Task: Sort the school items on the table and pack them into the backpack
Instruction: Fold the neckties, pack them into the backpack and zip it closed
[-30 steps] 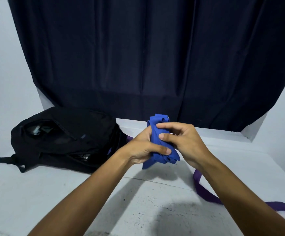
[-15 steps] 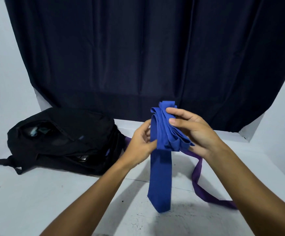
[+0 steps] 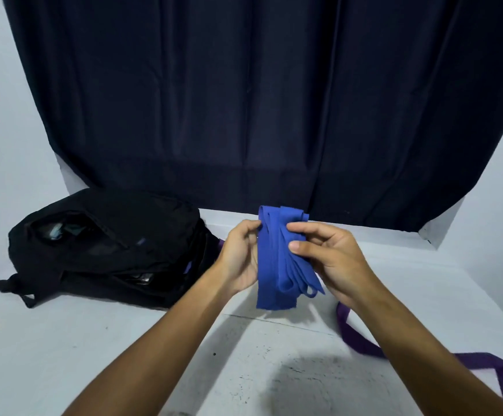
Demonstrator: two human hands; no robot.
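Observation:
A blue tie (image 3: 277,265), folded into several layers, hangs above the middle of the white table (image 3: 64,349). My left hand (image 3: 241,259) grips its left edge. My right hand (image 3: 328,259) pinches the folds from the right with thumb and fingers. The black backpack (image 3: 109,244) lies on its side at the left with its top open and some items dimly visible inside. A purple tie (image 3: 364,340) trails across the table from behind the backpack to the right front, partly hidden by my right arm.
A dark curtain (image 3: 259,100) hangs behind the table against the white wall. A backpack strap (image 3: 1,288) lies out to the left. Bare tabletop shows in front of the backpack.
Half a second ago a long tail of the blue tie hung down to the table; now it is folded up into the short bundle between both hands, which sit lower.

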